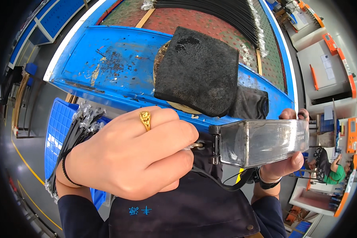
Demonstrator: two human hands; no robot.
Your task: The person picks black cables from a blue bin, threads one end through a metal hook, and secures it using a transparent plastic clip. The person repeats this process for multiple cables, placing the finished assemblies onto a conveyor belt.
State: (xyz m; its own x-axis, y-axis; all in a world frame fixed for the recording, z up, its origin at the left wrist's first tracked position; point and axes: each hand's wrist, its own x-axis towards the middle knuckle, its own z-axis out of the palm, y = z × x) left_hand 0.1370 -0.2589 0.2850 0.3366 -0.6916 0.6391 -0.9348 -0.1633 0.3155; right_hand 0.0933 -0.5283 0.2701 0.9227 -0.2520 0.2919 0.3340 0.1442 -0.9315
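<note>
In front of my body, my right hand point(287, 158) grips the far right end of a clear plastic case point(261, 141), thumb below and fingertips above. The case has scuffed walls and a black hinge-like frame point(215, 144) at its left end. My left hand point(135, 154), wearing a gold ring point(145, 120), is closed right beside that frame. A bit of shiny metal point(195, 146) shows at its fingertips, but what the fingers hold is mostly hidden. A thin black cord point(214, 178) curves below the case toward my right wrist.
Ahead stands a blue workbench point(123, 75) with a worn black cloth point(198, 71) over a round pad and a smaller black cloth point(250, 103). Long black rods point(214, 12) with plastic-wrapped ends lie beyond. A blue crate point(57, 131) holds wrapped black rods. A person in green point(335, 174) is far right.
</note>
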